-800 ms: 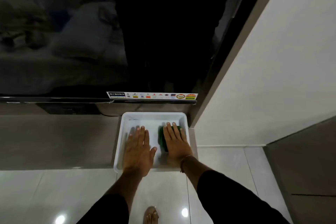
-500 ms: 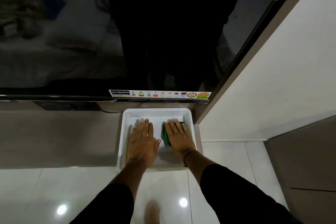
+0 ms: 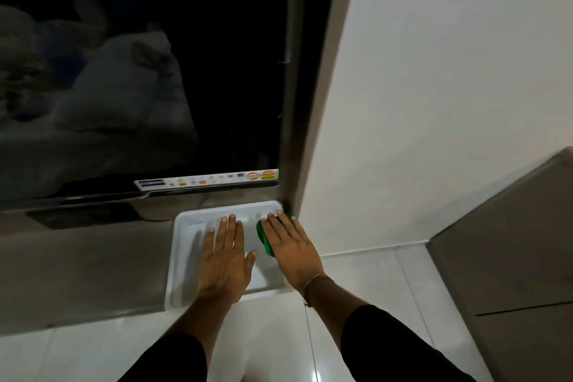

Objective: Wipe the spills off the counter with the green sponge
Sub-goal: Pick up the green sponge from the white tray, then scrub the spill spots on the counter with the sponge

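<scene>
One green sponge (image 3: 264,238) under right hand (image 3: 290,247), tray (image 3: 180,270) corner

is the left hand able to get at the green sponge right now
Probably only its exposed edge: the right hand lies flat over the green sponge in the white plastic tray, with the left hand close beside.

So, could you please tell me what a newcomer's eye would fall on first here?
Two hands lie flat in a white tray at bottom centre: the right hand presses a green sponge at the tray's right edge, and the left hand rests beside it. Above looms a dark glossy screen with a sticker strip along its lower edge.
</scene>
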Demonstrator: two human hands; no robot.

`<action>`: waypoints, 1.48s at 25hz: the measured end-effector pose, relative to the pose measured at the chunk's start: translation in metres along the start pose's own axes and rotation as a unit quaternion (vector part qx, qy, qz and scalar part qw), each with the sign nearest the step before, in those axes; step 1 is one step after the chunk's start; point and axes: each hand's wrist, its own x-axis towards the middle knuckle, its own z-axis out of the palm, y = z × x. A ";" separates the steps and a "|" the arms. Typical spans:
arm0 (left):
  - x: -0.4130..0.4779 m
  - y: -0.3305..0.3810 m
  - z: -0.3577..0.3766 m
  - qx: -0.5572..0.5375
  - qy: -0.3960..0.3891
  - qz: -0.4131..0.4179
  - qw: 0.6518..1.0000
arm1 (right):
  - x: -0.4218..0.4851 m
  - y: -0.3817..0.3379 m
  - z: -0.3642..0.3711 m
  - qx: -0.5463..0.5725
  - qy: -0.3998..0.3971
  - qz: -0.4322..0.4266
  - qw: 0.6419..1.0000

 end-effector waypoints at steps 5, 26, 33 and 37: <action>-0.018 0.115 -0.035 0.014 0.040 0.089 0.995 | -0.101 0.096 -0.074 -0.036 0.052 0.111 0.992; -0.084 0.773 -0.061 0.016 0.068 0.598 0.799 | -0.611 0.446 -0.253 -0.128 0.139 0.607 0.772; -0.067 0.953 -0.040 0.000 0.026 0.686 0.727 | -0.679 0.552 -0.271 -0.103 0.102 0.706 0.693; -0.048 1.016 -0.027 0.007 0.012 0.711 0.703 | -0.685 0.601 -0.278 -0.071 0.072 0.728 0.678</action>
